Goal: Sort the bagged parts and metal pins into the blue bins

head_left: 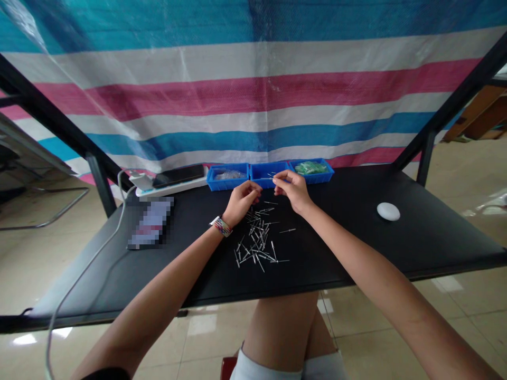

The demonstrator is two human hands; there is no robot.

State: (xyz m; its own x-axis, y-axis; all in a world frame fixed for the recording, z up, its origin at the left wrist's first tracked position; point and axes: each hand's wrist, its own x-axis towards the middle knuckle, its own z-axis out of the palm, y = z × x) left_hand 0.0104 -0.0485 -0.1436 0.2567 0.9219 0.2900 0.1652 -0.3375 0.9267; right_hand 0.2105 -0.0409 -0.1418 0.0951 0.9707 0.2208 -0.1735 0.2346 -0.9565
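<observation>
Thin silver pop rivets [259,237] lie in a loose heap on the black table, a single one [288,230] apart to the right. My right hand [293,191] pinches a few pop rivets [271,176] between thumb and fingers at the front of the middle blue bin [266,168]. My left hand [242,201] is closed above the far end of the heap, its fingers curled inward. What it holds, if anything, is hidden. A woven bracelet [221,226] circles the left wrist.
One blue bin [216,183] holds clear plastic pieces; another [327,176] holds green packets. A dark phone [178,176] rests on a white power strip [170,188] at back left. A blurred-out object [151,222] lies nearer. A white oval object [388,211] sits right.
</observation>
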